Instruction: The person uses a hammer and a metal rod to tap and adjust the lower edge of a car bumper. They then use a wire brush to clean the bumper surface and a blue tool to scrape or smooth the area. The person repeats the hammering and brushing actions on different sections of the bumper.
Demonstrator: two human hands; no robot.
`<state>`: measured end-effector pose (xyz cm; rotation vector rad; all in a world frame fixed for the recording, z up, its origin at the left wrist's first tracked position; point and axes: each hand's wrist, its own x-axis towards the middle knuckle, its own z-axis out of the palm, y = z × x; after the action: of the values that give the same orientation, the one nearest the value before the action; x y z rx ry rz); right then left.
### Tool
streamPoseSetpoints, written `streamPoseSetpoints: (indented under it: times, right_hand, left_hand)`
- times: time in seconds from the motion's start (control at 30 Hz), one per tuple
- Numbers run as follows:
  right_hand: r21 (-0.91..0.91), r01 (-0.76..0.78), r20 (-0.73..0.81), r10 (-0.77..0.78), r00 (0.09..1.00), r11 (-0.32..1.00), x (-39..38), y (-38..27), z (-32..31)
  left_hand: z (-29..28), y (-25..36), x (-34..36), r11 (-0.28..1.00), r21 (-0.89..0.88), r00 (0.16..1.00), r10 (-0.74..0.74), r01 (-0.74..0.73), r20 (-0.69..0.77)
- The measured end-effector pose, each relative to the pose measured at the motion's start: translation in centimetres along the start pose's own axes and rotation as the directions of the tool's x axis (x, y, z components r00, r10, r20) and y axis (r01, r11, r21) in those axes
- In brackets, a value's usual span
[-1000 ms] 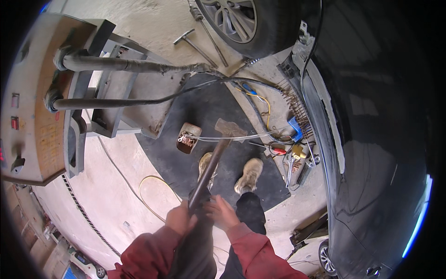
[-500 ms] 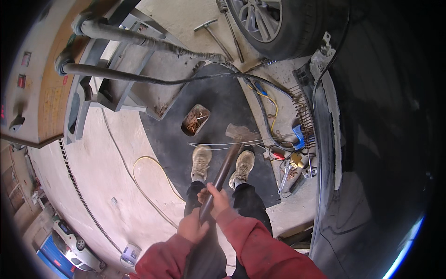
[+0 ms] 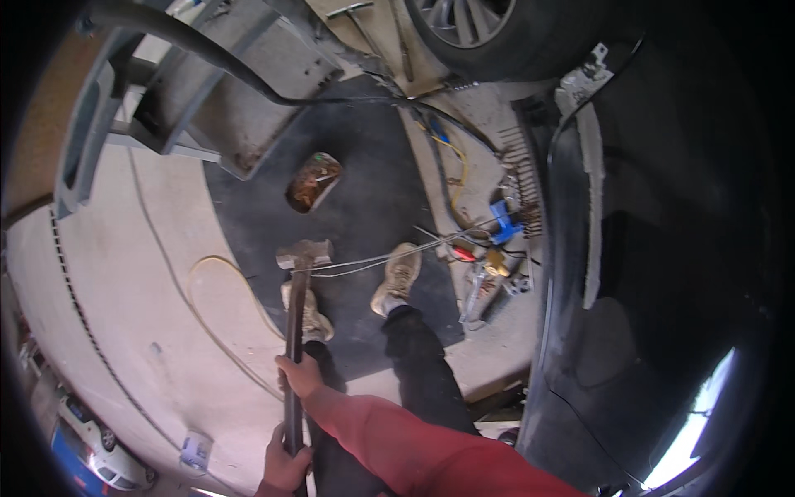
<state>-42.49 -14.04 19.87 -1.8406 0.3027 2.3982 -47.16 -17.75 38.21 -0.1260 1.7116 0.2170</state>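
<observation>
A sledgehammer point(image 3: 295, 331) with a long dark handle is held out in front of me, its blocky metal head point(image 3: 304, 253) pointing away from me. My right hand point(image 3: 301, 376) is wrapped round the middle of the handle. Lower down, near the handle's end, my left hand point(image 3: 286, 465) is closed round it too. The hammer's head appears in front of my left shoe point(image 3: 313, 319), partly covering it. Thin pale wires point(image 3: 364, 265) run from beside the head toward the right. My right shoe point(image 3: 399, 277) stands on the dark mat.
A box of rusty pieces point(image 3: 314, 182) sits on the mat point(image 3: 364, 157). At right lie a blue tool point(image 3: 503, 222), a yellow piece point(image 3: 496, 263) and a coil spring point(image 3: 522, 182), beside a dark car body point(image 3: 654, 248). A wheel point(image 3: 489, 41) and metal frame point(image 3: 240, 99) stand ahead.
The sledgehammer has swung left, its head passing from near the right shoe to in front of the left one. Both hands went left with it, still gripping. The view has shifted too.
</observation>
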Motion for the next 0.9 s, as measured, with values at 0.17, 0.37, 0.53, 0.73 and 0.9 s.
streamPoseSetpoints:
  times: [0.17,0.37,0.53,0.73,0.9]
  right_hand:
    - [0.028,0.046,-0.084,-0.043,0.996,0.999,1.5,-0.8,-2.6]
    - [-0.024,0.018,-0.14,-0.021,0.99,1.0,1.1,1.1,-1.9]
    - [-0.025,0.014,-0.056,-0.015,0.998,1.0,2.0,2.0,-1.1]
    - [-0.009,-0.004,-0.083,0.003,0.997,1.0,2.2,-1.0,-3.6]
    - [0.099,0.068,-0.224,-0.045,0.974,0.993,0.1,-6.2,-7.4]
  left_hand:
    - [-0.5,-1.1,-2.0,0.969,-0.163,0.969,-0.155,0.187,0.192]
    - [-1.6,-2.9,-3.0,0.957,-0.21,0.968,-0.16,0.2,0.195]
    - [-1.7,-3.2,-2.4,0.965,-0.218,0.981,-0.109,0.143,0.161]
    - [0.9,-1.2,-1.5,0.952,-0.227,0.96,-0.153,0.207,0.234]
    - [2.2,0.1,0.9,0.975,-0.138,0.927,-0.118,0.177,0.355]
